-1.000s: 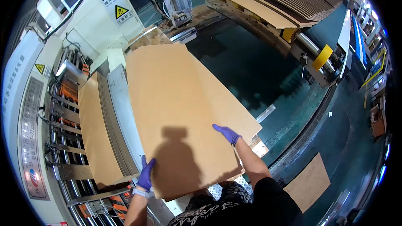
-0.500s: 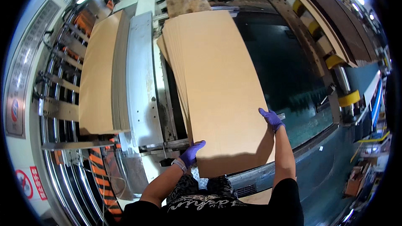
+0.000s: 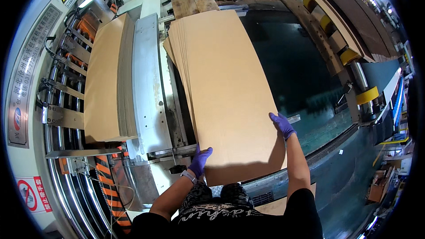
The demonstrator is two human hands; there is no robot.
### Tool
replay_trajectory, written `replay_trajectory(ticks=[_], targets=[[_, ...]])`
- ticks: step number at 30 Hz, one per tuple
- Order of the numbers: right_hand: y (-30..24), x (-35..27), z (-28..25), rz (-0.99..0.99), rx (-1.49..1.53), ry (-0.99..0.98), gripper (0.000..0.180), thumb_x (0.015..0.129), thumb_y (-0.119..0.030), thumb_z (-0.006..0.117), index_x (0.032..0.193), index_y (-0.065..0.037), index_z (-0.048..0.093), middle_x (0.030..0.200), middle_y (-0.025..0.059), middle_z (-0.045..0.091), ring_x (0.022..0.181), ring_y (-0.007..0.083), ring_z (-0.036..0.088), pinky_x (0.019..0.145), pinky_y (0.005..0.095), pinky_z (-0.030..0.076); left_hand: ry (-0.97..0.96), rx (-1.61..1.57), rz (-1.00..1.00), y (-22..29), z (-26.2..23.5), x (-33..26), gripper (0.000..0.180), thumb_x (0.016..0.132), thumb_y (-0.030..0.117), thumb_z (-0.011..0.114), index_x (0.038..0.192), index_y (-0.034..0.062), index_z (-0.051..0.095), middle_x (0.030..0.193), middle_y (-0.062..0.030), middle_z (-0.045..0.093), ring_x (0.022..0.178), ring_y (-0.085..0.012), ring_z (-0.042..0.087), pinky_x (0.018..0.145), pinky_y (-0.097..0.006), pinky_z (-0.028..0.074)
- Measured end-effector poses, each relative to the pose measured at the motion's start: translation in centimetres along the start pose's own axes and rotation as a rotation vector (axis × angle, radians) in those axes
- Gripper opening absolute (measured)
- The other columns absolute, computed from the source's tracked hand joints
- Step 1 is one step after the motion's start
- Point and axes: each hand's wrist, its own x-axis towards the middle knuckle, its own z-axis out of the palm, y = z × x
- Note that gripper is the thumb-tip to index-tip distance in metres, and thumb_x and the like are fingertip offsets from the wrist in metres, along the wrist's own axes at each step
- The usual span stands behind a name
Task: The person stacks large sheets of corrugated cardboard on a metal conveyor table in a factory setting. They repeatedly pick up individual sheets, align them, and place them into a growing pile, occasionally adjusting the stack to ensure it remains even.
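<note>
A fanned stack of long tan cardboard sheets (image 3: 230, 88) stretches away in front of me, its near edge close to my body. My left hand (image 3: 200, 160), in a purple glove, grips the near left corner with the thumb lying over the top sheet. On the right edge, a little farther away, my right hand (image 3: 282, 126), also gloved in purple, is closed on the same stack. Most of the fingers of both hands are hidden by the cardboard. At the far left, the sheets are spread sideways in steps.
Left of a pale metal rail (image 3: 146, 84), a second cardboard stack (image 3: 104, 79) stands against a machine with steel rollers (image 3: 66, 172). A black-and-orange striped guard (image 3: 106, 179) is below it. Rollers with yellow bands (image 3: 367, 95) and more cardboard (image 3: 354, 13) are at right.
The stack and both hands have shifted slightly left in the picture, as the view itself moved a little. Both hands keep their hold on the cardboard.
</note>
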Motion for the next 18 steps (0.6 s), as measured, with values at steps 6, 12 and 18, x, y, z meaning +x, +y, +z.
replay_trajectory(ticks=[6, 12, 18], targets=[[0.3, -2.2, -0.6, -0.257, -0.092, -0.044, 0.060, 0.085, -0.035, 0.070, 0.128, 0.003, 0.051, 0.112, 0.0097, 0.062, 0.102, 0.0152, 0.055, 0.088, 0.0289, 0.045, -0.066, -0.191, 0.053, 1.2, -1.9, 0.4, 0.042, 0.097, 0.027, 0.054, 0.130, 0.0032, 0.045, 0.122, -0.0109, 0.056, 0.107, -0.0209, 0.058, 0.090, -0.035, 0.049], [-16.9, -16.8, 2.0, -0.388, -0.118, -0.122, 0.040, 0.085, -0.033, 0.070, 0.104, -0.001, 0.055, 0.093, 0.0031, 0.057, 0.080, 0.0115, 0.050, 0.068, 0.0275, 0.044, -0.290, -0.604, -0.114, 2.0, -0.5, -0.2, 0.038, 0.099, 0.030, 0.050, 0.131, 0.0098, 0.046, 0.117, -0.0057, 0.058, 0.108, -0.0181, 0.058, 0.091, -0.036, 0.049], [-26.2, -21.0, 10.0, -0.883, -0.619, 0.037, 0.047, 0.083, -0.038, 0.066, 0.097, 0.004, 0.050, 0.084, 0.0253, 0.059, 0.078, 0.0373, 0.063, 0.071, 0.0402, 0.049, -0.038, 0.120, 0.293, 0.8, 2.2, 7.2, 0.049, 0.097, 0.027, 0.052, 0.138, 0.0028, 0.041, 0.128, -0.0073, 0.053, 0.116, -0.0181, 0.049, 0.097, -0.033, 0.041]])
